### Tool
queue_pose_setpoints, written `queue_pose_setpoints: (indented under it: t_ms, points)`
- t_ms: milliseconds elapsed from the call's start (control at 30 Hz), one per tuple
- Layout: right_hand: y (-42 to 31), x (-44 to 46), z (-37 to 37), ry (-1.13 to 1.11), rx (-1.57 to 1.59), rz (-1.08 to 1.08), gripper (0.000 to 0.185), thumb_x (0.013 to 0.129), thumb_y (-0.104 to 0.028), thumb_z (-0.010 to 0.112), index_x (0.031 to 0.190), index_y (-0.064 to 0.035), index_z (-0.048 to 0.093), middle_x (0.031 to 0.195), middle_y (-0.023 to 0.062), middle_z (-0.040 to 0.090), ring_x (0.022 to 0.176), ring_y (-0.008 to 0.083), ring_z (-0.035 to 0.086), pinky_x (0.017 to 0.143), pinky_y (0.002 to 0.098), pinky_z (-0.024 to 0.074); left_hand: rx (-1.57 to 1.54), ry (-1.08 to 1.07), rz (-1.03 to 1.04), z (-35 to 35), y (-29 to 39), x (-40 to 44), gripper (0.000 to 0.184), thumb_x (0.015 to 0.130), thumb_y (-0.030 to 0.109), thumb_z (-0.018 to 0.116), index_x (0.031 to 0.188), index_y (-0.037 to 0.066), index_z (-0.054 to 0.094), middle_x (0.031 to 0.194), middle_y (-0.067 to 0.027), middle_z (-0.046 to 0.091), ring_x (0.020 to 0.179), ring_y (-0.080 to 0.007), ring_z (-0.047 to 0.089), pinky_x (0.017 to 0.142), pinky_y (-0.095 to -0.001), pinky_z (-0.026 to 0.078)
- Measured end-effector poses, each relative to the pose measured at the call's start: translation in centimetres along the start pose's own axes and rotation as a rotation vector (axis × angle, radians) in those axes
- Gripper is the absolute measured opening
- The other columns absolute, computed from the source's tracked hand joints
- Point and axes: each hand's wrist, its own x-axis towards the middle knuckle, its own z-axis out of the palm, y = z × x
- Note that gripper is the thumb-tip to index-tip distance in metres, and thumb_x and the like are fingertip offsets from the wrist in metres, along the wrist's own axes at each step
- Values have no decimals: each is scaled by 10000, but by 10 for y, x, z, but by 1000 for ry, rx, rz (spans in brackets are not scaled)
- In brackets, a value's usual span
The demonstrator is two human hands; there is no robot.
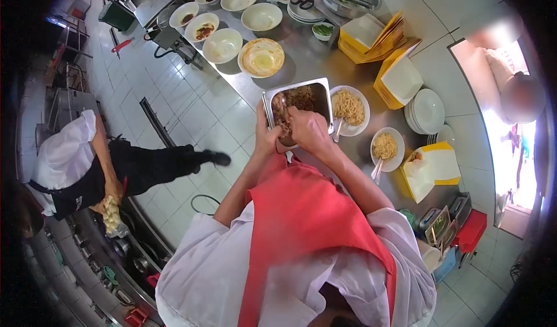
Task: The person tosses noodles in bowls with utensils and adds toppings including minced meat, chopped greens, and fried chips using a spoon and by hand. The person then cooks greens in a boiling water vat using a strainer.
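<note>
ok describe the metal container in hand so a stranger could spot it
Find the steel counter beyond the red apron. By its edge, between the orange-smeared bowl and a dish of noodles, is the metal container, the left hand at its side and the right hand inside. It is rectangular steel, while those two neighbours are round.

Single head-worn view, wide, facing forward and down; apron (313, 205) close at 6 o'clock, counter (313, 48) at 1 o'clock.
</note>
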Motion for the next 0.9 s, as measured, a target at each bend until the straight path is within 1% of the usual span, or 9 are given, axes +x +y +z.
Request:
queue_pose_setpoints:
  t_ms: [200, 300, 400, 500, 600, 733, 800, 833, 900]
  points:
    - [35, -6, -11, 26, 282, 259, 170, 812, -168, 552, 848, -26, 638, 756, 184, 629, 731, 369, 608, 647, 414, 470, -212, 101, -216, -5, -5, 5, 699, 576, 34, 472, 1263, 32, 344, 1145, -96, 439, 1044, -205, 462, 880, -296, 395]
    - [51, -11, -21, -98, 446, 404, 184, 821, -184, 565, 865, -29, 655, 696, 140, 618, 635, 225, 580, 626, 330, 448, -228, 84, -227, -8, -25, 9, 601, 601, 57, 477, 1197, 47, 394, 1115, -87, 434, 1007, -204, 462, 853, -285, 391]
    - [56, -21, -43, -93, 446, 505, 173, 828, -162, 569, 854, -14, 653, 654, 92, 604, 620, 150, 554, 590, 296, 430, -225, 76, -313, -6, -23, 13, 564, 632, 73, 477, 1192, 48, 411, 1085, -82, 470, 981, -202, 472, 854, -293, 389]
    - [84, -34, -53, -75, 678, 598, 168, 837, -147, 573, 838, 3, 649, 635, 57, 590, 610, 100, 535, 556, 269, 410, -252, 146, -303, -2, -26, 16, 532, 658, 86, 491, 1182, 40, 416, 1056, -81, 499, 977, -202, 478, 848, -296, 398]
    - [112, -52, -69, 61, 647, 586, 181, 853, -152, 563, 822, 10, 639, 606, 45, 563, 584, 74, 511, 517, 256, 391, -263, 142, -318, -2, -28, 20, 520, 658, 87, 495, 1170, 41, 419, 1047, -78, 505, 977, -202, 481, 854, -294, 393]
    - [134, -72, -81, 223, 442, 570, 164, 843, -140, 568, 808, 8, 631, 608, 91, 586, 548, 152, 546, 506, 307, 406, -239, 137, -302, -10, -42, 23, 507, 663, 95, 505, 1161, 43, 423, 994, -65, 505, 893, -178, 484, 814, -288, 401]
    - [156, -79, -63, 346, 136, 498, 136, 841, -123, 558, 812, 4, 597, 623, 153, 606, 569, 289, 593, 530, 388, 442, -254, 163, -324, -9, -42, 23, 489, 660, 96, 515, 1140, 46, 435, 942, -54, 504, 847, -166, 478, 779, -280, 401]
    - [162, -81, -50, 353, 135, 505, 136, 841, -123, 558, 812, 4, 597, 623, 153, 606, 569, 289, 593, 530, 388, 442, -257, 160, -335, -11, -42, 23, 483, 656, 93, 520, 1130, 48, 440, 925, -49, 503, 835, -162, 479, 767, -277, 400]
    - [157, -77, -26, 384, -145, 513, 82, 825, -98, 551, 842, -19, 562, 725, 182, 611, 670, 391, 590, 585, 460, 460, -259, 162, -356, -11, -44, 23, 475, 646, 87, 530, 1112, 54, 446, 897, -38, 498, 798, -151, 480, 738, -273, 399]
